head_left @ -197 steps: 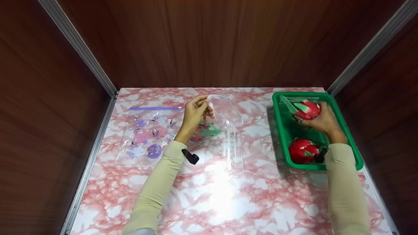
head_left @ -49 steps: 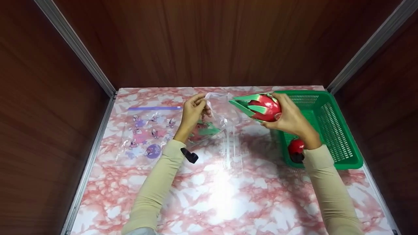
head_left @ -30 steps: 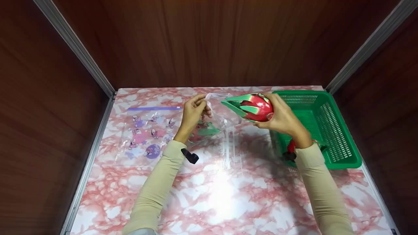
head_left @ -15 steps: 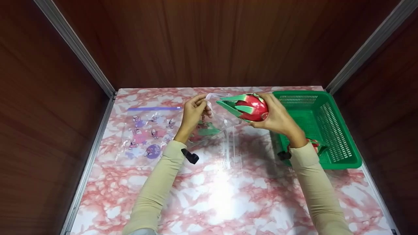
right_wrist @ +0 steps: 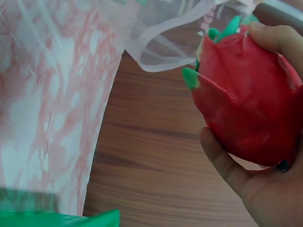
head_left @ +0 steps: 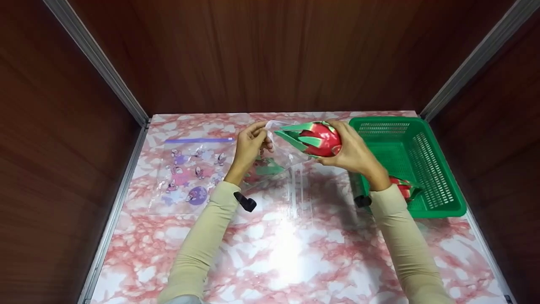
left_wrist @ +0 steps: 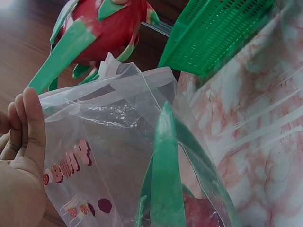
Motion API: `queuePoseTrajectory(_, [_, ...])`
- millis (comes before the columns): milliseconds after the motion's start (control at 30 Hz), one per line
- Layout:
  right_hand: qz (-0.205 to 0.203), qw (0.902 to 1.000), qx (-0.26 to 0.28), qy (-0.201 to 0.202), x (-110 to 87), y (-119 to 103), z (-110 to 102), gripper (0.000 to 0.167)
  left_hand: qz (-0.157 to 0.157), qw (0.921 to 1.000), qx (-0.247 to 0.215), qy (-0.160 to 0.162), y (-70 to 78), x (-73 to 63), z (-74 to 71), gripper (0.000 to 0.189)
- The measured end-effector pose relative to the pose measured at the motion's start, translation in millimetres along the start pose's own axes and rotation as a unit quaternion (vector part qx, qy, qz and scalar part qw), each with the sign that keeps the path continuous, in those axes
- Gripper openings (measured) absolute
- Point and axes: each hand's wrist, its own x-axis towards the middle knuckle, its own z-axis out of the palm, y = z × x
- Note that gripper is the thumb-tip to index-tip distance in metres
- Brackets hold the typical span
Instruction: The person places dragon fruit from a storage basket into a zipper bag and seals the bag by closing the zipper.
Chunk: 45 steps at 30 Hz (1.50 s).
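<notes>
My left hand [head_left: 249,145] pinches the rim of a clear zip bag [left_wrist: 118,142] with printed letters, holding its mouth apart. Inside the bag lies one dragon fruit [left_wrist: 165,175], its green leaf tips pointing up. My right hand [head_left: 353,147] grips a second red dragon fruit [head_left: 322,139], fingers and thumb round its rounded end. The green leaves of that fruit point left and overlap the bag's opening in the head view. Seen from the right wrist, the held fruit [right_wrist: 251,99] is close beside the bag's rim [right_wrist: 161,42].
A green basket [head_left: 438,169] stands at the right with another dragon fruit [head_left: 400,188] in it, partly hidden by my right wrist. On the left lies a flat clear bag [head_left: 190,177] with a purple zip and cartoon prints. Wooden panels [head_left: 270,55] enclose the marbled table [head_left: 236,261].
My right hand has lifted a dragon fruit from the basket and carried it left to the bag's mouth, moving more slowly of late. The left hand has stayed on the bag's rim.
</notes>
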Motion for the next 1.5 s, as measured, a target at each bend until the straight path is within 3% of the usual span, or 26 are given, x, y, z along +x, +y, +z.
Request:
queuePoseTrajectory(900, [0.000,0.9998,-0.018,-0.009,9.2,-4.6,15.0,0.101,0.003,0.9999,0.013,-0.010,1.5,0.0,-1.3,0.035])
queuePoseTrajectory(1500, [-0.042,0.9976,-0.055,0.000,16.1,-13.4,30.4,0.098,-0.003,0.9997,0.012,-0.023,2.1,-2.1,4.9,0.038])
